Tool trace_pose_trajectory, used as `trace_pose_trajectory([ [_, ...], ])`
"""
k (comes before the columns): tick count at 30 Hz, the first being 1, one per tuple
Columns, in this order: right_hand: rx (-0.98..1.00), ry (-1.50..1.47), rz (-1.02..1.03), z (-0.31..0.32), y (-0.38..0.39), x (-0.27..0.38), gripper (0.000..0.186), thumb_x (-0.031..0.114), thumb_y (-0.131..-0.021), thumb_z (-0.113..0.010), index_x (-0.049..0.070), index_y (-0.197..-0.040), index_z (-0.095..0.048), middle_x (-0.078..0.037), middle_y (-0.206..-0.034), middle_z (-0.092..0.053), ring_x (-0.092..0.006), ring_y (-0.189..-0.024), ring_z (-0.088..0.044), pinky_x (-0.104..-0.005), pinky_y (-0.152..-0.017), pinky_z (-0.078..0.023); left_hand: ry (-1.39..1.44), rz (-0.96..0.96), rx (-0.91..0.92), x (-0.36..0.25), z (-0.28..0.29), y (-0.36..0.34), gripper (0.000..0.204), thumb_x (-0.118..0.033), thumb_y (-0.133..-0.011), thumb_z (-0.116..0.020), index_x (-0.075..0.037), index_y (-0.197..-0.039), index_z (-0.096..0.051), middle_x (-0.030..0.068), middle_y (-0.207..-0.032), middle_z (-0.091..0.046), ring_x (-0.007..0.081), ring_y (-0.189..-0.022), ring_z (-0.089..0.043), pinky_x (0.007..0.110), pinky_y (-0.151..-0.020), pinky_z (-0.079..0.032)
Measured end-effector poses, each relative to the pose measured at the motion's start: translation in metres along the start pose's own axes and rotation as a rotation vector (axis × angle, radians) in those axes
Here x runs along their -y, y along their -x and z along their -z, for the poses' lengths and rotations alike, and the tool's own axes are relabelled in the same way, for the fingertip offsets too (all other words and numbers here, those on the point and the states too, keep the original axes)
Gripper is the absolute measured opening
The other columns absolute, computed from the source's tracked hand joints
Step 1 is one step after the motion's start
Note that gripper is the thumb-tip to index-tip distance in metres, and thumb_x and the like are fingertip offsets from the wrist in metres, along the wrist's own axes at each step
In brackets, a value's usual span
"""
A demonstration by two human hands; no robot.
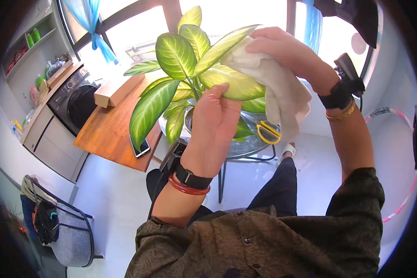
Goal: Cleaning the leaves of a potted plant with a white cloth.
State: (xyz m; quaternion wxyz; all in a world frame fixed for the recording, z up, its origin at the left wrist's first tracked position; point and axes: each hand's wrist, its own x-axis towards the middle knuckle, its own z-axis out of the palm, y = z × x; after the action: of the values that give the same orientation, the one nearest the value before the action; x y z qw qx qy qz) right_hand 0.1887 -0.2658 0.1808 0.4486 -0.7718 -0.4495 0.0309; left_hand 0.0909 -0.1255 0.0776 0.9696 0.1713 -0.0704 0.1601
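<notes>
A potted plant with broad green and pale-yellow leaves [175, 55] stands on a round glass table [245, 147]. My left hand [215, 113] pinches a yellowish leaf [234, 82] from below, its thumb lying on the upper side. Up and to the right, my right hand [282, 48] grips a white cloth [282, 92]. Part of the cloth lies against the right-hand leaves near their tips, and the rest hangs down in folds. Most of the right fingers' undersides are hidden by the cloth. The pot [188, 119] is largely covered by leaves and my left hand.
Yellow-handled scissors [268, 133] lie at the glass table's right edge. A wooden table [107, 132] on the left bears a cardboard box [118, 89] and a phone [140, 148]. Beyond are a washing machine [72, 99] and bright windows. A grey chair [74, 241] stands lower left.
</notes>
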Motion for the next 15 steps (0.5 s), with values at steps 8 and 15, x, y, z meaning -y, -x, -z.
trace_pose_trajectory([
  [8, 0.118, 0.287, 0.356, -0.024, -0.030, -0.005, 0.034, 0.018, -0.075, -0.060, 0.001, -0.104, -0.065, -0.013, -0.090, -0.067, -0.0186, -0.082, -0.060, -0.0293, -0.077, -0.047, -0.099, -0.006, -0.111, -0.010, 0.002, 0.020, 0.020, 0.008, -0.083, -0.047, 0.005, -0.102, -0.050, 0.0134, -0.100, -0.058, 0.0212, -0.094, -0.061, 0.031, -0.085, -0.052],
  [15, 0.201, 0.282, 0.476, -0.041, -0.039, -0.008, 0.036, 0.013, -0.074, -0.059, -0.001, -0.107, -0.064, -0.014, -0.093, -0.067, -0.0177, -0.085, -0.061, -0.0281, -0.079, -0.047, -0.156, -0.024, -0.139, -0.017, 0.003, 0.027, 0.025, 0.007, -0.081, -0.046, 0.003, -0.105, -0.050, 0.0103, -0.102, -0.060, 0.0195, -0.096, -0.061, 0.032, -0.087, -0.050],
])
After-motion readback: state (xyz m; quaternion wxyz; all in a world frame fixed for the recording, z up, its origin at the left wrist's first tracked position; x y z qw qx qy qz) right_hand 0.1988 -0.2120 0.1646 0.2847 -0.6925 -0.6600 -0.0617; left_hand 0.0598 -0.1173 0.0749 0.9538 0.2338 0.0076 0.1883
